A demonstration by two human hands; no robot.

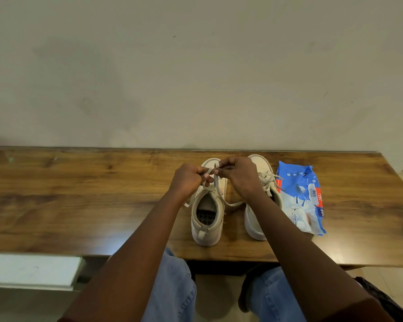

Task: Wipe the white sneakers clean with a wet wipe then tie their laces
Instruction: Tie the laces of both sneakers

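Two white sneakers stand side by side on the wooden table (79, 194), toes toward the wall. Over the left sneaker (207, 219) my left hand (189, 180) and my right hand (239, 175) each pinch a part of its lace (215, 180), fingers curled, hands almost touching. One loose lace end trails between the shoes. The right sneaker (254, 221) is partly hidden behind my right wrist; its laces lie in a bow near its tongue.
A blue pack of wet wipes (303, 196) lies right of the right sneaker. The wall rises just behind the shoes. A white shelf (30, 270) sits below the table's front edge at left. My knees in blue jeans are under the table.
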